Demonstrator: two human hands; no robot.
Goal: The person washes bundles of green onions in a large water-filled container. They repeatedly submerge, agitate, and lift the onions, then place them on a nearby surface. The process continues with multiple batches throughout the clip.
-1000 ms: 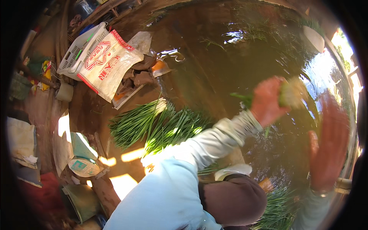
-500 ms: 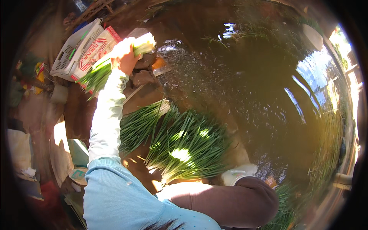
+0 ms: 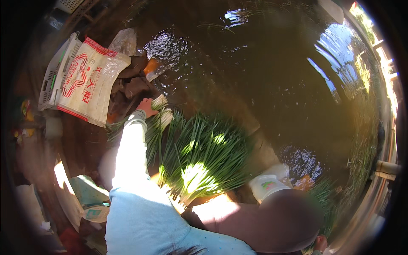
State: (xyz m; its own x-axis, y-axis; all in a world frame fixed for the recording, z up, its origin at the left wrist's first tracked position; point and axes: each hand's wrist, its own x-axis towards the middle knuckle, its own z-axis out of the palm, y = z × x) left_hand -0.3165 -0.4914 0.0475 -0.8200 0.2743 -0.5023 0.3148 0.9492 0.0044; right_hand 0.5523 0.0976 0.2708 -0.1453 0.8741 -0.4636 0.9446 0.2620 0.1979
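My left hand (image 3: 147,107) is closed round a bunch of chives (image 3: 159,103), its white stem ends beyond my fingers and its green leaves trailing left. Right next to it lies another bunch with white ends (image 3: 165,119). A larger spread of chives (image 3: 208,148) covers the ground in front of my bent knee, its pale ends toward me. Low at the right edge, part of my right hand (image 3: 321,243) shows past my knee with curled fingers, near more green leaves (image 3: 324,202); what it holds is hidden.
Brown, rippling water (image 3: 272,85) fills the far middle and right. At the left stands a pale plastic crate (image 3: 51,85) with a white and red woven sack (image 3: 91,83) against it. Stones (image 3: 136,87) line the water's edge. A white boot (image 3: 267,182) shows beyond my knee.
My left hand has come down and toward me from over the sack with the bunch, setting it beside the other bunch. My right hand has come into view at the lower right.
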